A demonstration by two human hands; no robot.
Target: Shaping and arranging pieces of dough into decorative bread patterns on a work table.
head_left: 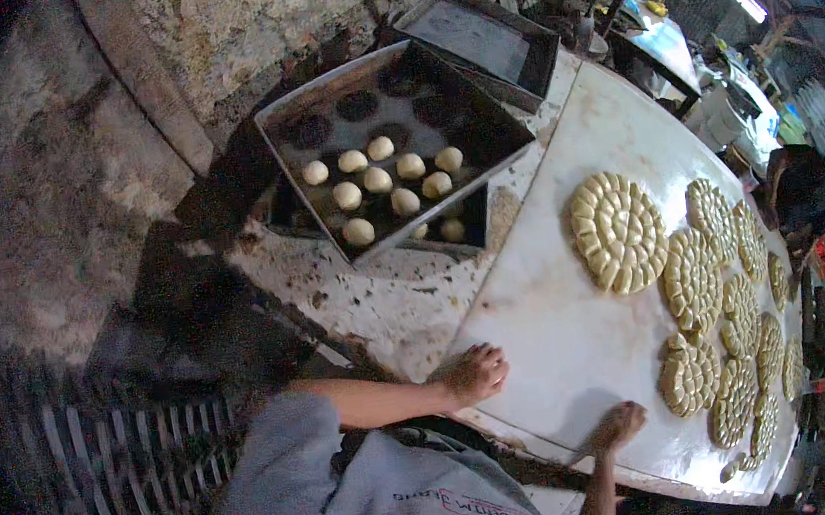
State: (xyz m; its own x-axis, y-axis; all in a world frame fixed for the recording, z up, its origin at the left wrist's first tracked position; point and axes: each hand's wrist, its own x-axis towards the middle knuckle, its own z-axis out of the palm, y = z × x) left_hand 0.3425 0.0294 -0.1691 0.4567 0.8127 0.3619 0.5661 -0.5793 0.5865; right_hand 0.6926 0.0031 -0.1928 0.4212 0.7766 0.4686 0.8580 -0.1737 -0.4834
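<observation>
My left hand (477,373) rests at the near left edge of the white tabletop (542,344), its fingers curled in. Whatever it may hold is hidden under the fingers. Further right, my right hand (619,425) is closed in a fist on or just above the same surface, and its palm side is hidden too. Beyond it lie several flat spiral rounds of segmented dough, the nearest being a dough round (690,374). A larger dough round (619,233) lies farther back, apart from most of the others.
A dark square tray (359,127) with several small dough balls (376,180) sits at the back left, on top of another tray. Behind it is a second dark tray (480,34). A rough wall (257,22) rises at the back. A slatted surface (143,467) shows at lower left.
</observation>
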